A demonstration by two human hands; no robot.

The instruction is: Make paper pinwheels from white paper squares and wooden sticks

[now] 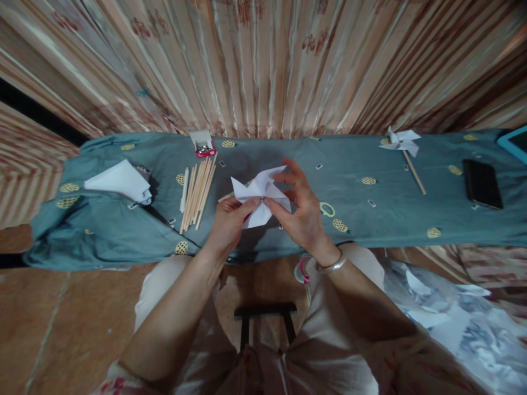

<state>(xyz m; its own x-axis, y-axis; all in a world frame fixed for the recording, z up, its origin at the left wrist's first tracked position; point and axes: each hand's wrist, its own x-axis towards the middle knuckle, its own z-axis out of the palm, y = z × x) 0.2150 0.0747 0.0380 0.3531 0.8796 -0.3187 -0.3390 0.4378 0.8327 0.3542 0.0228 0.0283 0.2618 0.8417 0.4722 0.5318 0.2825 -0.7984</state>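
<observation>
A white paper pinwheel (pixel 263 186) is held up over the cloth-covered bench in front of me. My left hand (pixel 228 219) grips it from the left, the thumb pressed near its centre and the fingers hidden beneath. From the right, my right hand (pixel 302 211) has its thumb at the pinwheel's centre too, with the index and other fingers curved up behind a blade. Left of my hands lies a bundle of thin wooden sticks (pixel 199 192), with a white stick-like piece (pixel 184 189) along its left side. Behind the sticks stands an open small red-and-white box (pixel 203 145) of shiny metal pins or tacks.
Folded white paper sheets (pixel 119 182) lie at the left. A pinwheel on a stick (pixel 405 144), a dark phone (pixel 482 184) and a blue-edged object (pixel 514 144) are at the right. A pale green ring (pixel 327 209) lies near my right hand. Crumpled papers (pixel 465 318) fill a clear bag below right.
</observation>
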